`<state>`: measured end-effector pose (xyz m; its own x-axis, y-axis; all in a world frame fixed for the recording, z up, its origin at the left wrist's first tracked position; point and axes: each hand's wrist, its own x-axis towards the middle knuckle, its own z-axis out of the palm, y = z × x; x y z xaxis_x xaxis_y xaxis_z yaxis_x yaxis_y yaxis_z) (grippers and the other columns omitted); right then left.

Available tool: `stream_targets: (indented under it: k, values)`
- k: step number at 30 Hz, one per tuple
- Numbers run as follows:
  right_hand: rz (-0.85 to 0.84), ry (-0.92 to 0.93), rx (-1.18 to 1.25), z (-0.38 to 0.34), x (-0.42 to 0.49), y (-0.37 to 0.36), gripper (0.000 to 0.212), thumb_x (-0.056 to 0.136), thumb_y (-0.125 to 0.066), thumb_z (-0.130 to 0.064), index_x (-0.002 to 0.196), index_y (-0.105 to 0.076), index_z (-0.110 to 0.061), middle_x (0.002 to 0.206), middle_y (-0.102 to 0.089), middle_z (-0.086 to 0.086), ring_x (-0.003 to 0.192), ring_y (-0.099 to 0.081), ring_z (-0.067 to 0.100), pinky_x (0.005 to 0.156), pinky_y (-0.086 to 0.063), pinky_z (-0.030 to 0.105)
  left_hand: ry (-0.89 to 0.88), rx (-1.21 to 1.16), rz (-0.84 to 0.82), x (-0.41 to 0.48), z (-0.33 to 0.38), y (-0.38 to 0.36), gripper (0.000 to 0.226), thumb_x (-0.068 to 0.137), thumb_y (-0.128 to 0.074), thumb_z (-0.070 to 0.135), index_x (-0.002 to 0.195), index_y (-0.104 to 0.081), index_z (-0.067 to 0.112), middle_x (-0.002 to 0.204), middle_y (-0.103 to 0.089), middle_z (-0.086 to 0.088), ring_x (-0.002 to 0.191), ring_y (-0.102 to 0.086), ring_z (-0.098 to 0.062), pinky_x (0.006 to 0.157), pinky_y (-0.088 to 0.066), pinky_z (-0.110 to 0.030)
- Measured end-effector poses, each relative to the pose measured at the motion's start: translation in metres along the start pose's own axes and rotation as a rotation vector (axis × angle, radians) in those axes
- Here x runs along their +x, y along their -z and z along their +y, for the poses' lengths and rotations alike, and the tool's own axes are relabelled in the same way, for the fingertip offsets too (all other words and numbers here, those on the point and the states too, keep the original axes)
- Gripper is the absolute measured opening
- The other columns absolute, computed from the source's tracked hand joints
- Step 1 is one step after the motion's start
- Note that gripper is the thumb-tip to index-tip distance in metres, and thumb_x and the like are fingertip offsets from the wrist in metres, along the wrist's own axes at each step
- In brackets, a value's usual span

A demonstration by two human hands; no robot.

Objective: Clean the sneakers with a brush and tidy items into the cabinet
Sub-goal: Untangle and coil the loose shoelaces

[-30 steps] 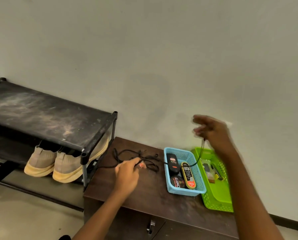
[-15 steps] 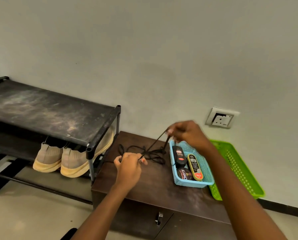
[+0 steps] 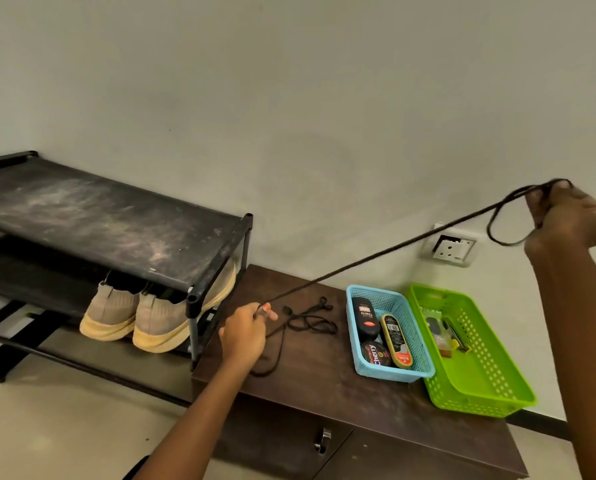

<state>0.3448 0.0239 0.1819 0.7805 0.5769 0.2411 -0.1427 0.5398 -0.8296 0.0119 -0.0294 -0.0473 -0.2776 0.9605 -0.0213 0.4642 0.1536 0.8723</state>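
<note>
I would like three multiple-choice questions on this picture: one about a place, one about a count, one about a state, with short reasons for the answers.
1. Where do the beige sneakers stand?
A. on the floor
B. inside a drawer
C. in the shoe rack, under its top shelf

2. How many plastic baskets stand on the cabinet?
A. two
B. one
C. three

3. How is the black shoelace between the left hand and the right hand?
A. lying slack
B. pulled taut
C. cut apart

Answers: 1 C, they sit below the dusty top shelf; 2 A, a blue basket beside a green basket; 3 B, it runs straight from hand to hand.
</note>
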Motion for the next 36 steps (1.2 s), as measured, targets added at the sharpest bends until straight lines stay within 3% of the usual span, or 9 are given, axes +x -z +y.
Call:
stream_targets:
  k: [2,5,10,17,23,27,29,32,36]
  values:
    - [-0.022,0.041,-0.154,0.011,-0.008,0.009,0.021,0.087,-0.060,-0.002,0.068,-0.057,-0.013,0.058,-0.062,-0.003,0.046,-0.056,0.005,0.061,-0.054,0.021,0.026,-0.313,-0.024,-0.001,0.006,0.001,0.033,0.100,-0.042,0.025,0.076,-0.065,0.024,0.079,-0.067,-0.001,0.073,-0.060,-0.018,0.067,-0.043,-0.030]
    - [-0.301,-0.047,-0.427,0.041,-0.042,0.018,0.018,0.084,-0.059,0.003,0.074,-0.063,-0.011,0.046,-0.062,-0.008,0.041,-0.054,0.002,0.053,-0.050,0.015,0.083,-0.684,-0.118,-0.004,0.017,0.001,0.031,0.101,-0.040,0.018,0.089,-0.068,0.016,0.095,-0.072,-0.012,0.070,-0.065,-0.017,0.068,-0.047,-0.030]
    - [-0.759,-0.313,-0.618,0.089,-0.125,0.037,0.023,0.085,-0.055,0.007,0.088,-0.071,-0.009,0.075,-0.068,0.009,0.059,-0.057,0.011,0.058,-0.050,0.015,0.137,-0.921,-0.310,-0.011,0.023,-0.001,0.040,0.101,-0.031,0.033,0.112,-0.065,0.014,0.103,-0.070,-0.010,0.076,-0.072,-0.024,0.064,-0.056,-0.026]
    - [-0.841,-0.515,-0.517,0.121,-0.179,0.059,0.024,0.086,-0.052,0.010,0.092,-0.071,-0.004,0.081,-0.068,0.011,0.058,-0.057,0.008,0.058,-0.049,0.015,0.190,-1.058,-0.382,-0.009,0.023,0.000,0.040,0.102,-0.028,0.030,0.113,-0.063,0.013,0.114,-0.063,-0.018,0.092,-0.069,-0.029,0.070,-0.058,-0.026]
    - [-0.772,-0.423,-0.477,0.128,-0.183,0.062,0.032,0.088,-0.049,0.012,0.108,-0.065,-0.007,0.104,-0.069,0.007,0.081,-0.069,0.007,0.066,-0.052,0.013,0.305,-1.150,-0.168,0.003,0.013,-0.004,0.043,0.099,-0.032,-0.003,0.137,-0.047,0.011,0.123,-0.047,-0.012,0.114,-0.053,-0.024,0.091,-0.046,-0.032]
    - [-0.869,-0.366,-0.650,0.132,-0.186,0.066,0.035,0.093,-0.043,0.010,0.122,-0.057,-0.002,0.113,-0.064,0.011,0.071,-0.067,0.000,0.054,-0.046,0.008,0.279,-0.834,-0.280,0.003,0.011,-0.010,0.072,0.091,-0.032,-0.017,0.150,-0.022,0.024,0.157,-0.015,-0.006,0.142,-0.022,-0.022,0.105,-0.034,-0.030]
    - [-0.964,-0.366,-0.807,0.138,-0.185,0.072,0.032,0.094,-0.042,0.007,0.121,-0.058,-0.003,0.115,-0.064,0.014,0.069,-0.067,0.005,0.060,-0.049,0.012,0.185,-0.374,-0.284,0.001,0.008,-0.015,0.079,0.087,-0.037,-0.015,0.149,-0.021,0.030,0.158,-0.013,-0.001,0.140,-0.028,-0.025,0.091,-0.045,-0.028]
    - [-1.074,-0.418,-0.910,0.139,-0.188,0.078,0.030,0.096,-0.041,0.003,0.121,-0.059,0.000,0.097,-0.067,0.006,0.061,-0.062,0.005,0.055,-0.047,0.014,-0.066,0.000,-0.266,-0.008,0.011,-0.019,0.077,0.083,-0.047,-0.009,0.147,-0.028,0.030,0.156,-0.020,0.004,0.141,-0.025,-0.020,0.107,-0.035,-0.038]
    - [-1.091,-0.459,-0.731,0.121,-0.194,0.074,0.021,0.097,-0.043,-0.001,0.114,-0.046,-0.012,0.088,-0.071,0.002,0.047,-0.053,0.004,0.048,-0.042,0.017,-0.303,-0.190,-0.515,-0.026,0.018,-0.022,0.077,0.079,-0.058,-0.008,0.143,-0.035,0.026,0.142,-0.042,0.005,0.120,-0.044,-0.003,0.078,-0.036,0.003]
